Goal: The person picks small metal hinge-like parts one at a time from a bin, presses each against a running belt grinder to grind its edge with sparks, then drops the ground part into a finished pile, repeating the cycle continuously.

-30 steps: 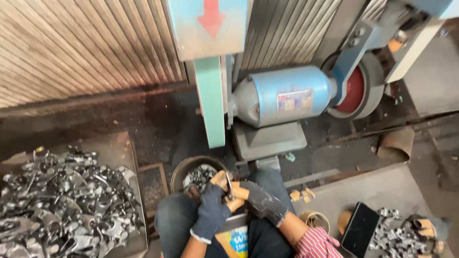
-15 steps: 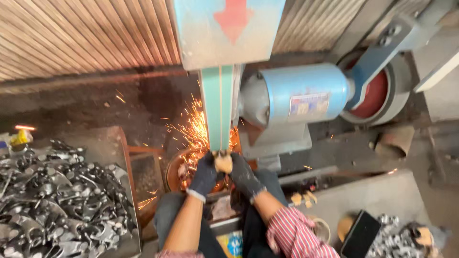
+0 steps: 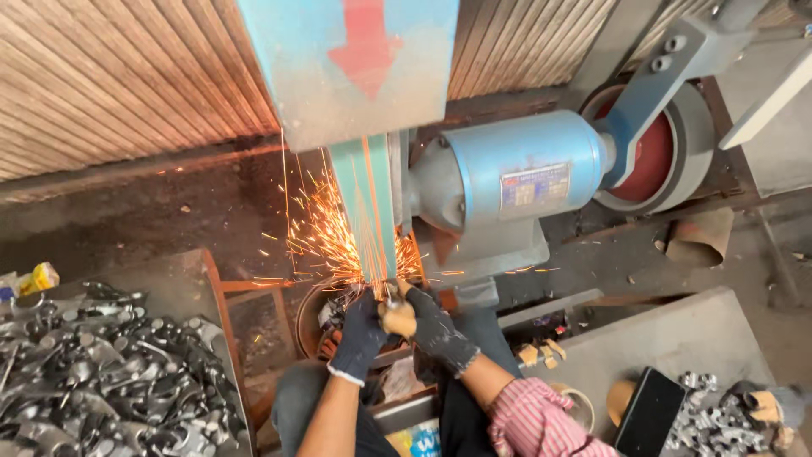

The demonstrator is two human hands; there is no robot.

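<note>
Both hands wear dark gloves and meet at the foot of a green sanding belt (image 3: 370,211). My left hand (image 3: 362,330) and my right hand (image 3: 433,326) together grip a small metal part (image 3: 390,296), mostly hidden by the fingers, pressed against the belt. Orange sparks (image 3: 326,237) spray up and to the left from the contact point. A round bucket (image 3: 321,317) with metal pieces sits just under my hands.
The blue motor (image 3: 516,182) and red wheel (image 3: 655,161) of the belt grinder stand to the right. A box heaped with several shiny metal parts (image 3: 101,381) fills the lower left. More parts (image 3: 706,423) and a black phone (image 3: 647,415) lie at lower right.
My hands rose from my lap to the belt with the part. Sparks began half a second ago and still fly. The view has closed in on the grinder.
</note>
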